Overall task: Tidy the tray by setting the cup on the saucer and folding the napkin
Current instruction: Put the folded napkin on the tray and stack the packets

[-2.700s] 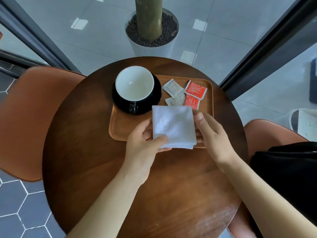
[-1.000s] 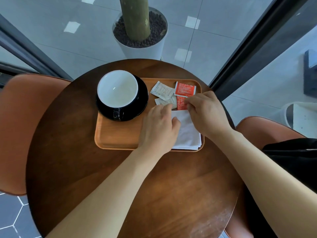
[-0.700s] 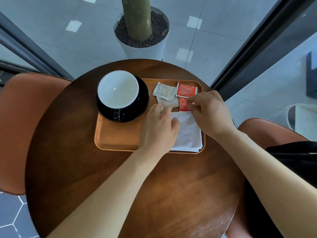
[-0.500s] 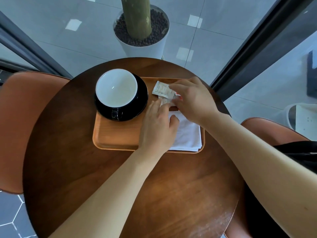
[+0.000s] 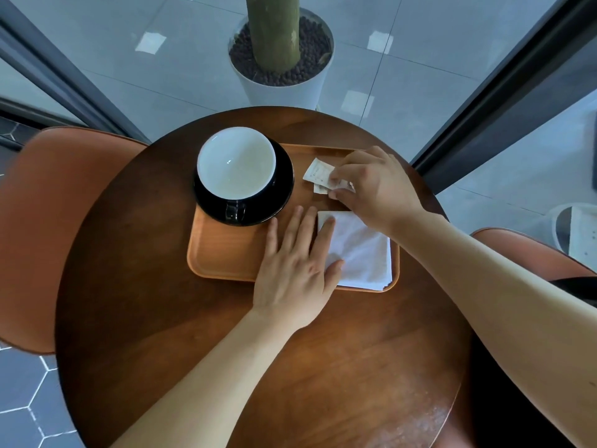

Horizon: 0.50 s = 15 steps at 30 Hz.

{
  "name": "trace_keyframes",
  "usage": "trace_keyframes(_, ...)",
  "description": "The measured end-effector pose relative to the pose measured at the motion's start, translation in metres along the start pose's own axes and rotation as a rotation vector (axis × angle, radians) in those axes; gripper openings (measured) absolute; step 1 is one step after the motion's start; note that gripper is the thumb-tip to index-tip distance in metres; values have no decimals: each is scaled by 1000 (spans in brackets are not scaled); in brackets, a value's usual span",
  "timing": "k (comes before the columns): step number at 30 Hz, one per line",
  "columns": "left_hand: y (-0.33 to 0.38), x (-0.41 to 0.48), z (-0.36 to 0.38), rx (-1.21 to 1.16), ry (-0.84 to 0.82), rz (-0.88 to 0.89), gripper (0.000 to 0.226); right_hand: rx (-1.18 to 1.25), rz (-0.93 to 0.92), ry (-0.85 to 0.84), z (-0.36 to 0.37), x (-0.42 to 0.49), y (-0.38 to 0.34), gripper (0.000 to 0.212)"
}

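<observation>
A black cup point(image 5: 237, 171) with a white inside stands on a black saucer point(image 5: 282, 192) at the far left of the wooden tray point(image 5: 223, 253). The folded white napkin point(image 5: 358, 250) lies flat in the tray's near right corner. My left hand point(image 5: 295, 263) rests flat, fingers straight, with two fingers and the thumb on the napkin's left edge. Over the tray's far right corner, my right hand point(image 5: 374, 185) has its fingers curled onto the white sachets point(image 5: 318, 174). The red sachets are hidden under it.
The tray sits on a round dark wooden table point(image 5: 290, 367). Orange chairs stand at the left point(image 5: 48, 221) and right point(image 5: 523, 250). A white planter point(image 5: 281, 76) with a trunk stands on the floor beyond the table.
The napkin was set down in the tray's near right corner. My left hand spread flat beside it. My right hand moved from the napkin up onto the sachets.
</observation>
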<state>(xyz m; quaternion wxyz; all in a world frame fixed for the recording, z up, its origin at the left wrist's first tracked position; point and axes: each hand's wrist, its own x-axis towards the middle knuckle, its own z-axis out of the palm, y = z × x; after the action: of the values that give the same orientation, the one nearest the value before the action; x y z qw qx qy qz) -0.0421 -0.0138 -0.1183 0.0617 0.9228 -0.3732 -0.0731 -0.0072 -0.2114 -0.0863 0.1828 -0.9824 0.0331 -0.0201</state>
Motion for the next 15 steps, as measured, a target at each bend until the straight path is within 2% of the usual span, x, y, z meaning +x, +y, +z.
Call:
trace_keyframes(6,2,0,6,36,42,-6,63,144,74,170,0,-2,-5,15)
trace_keyframes(10,3,1,7,38,61,-11,62,316,239,300,-7,2,-16,17)
trace_keyframes(13,4,1,9,35,76,-14,63,512,427,238,-10,13,-25,18)
trace_keyframes(15,4,1,10,33,83,-16,63,435,442,106,-9,17,-26,19)
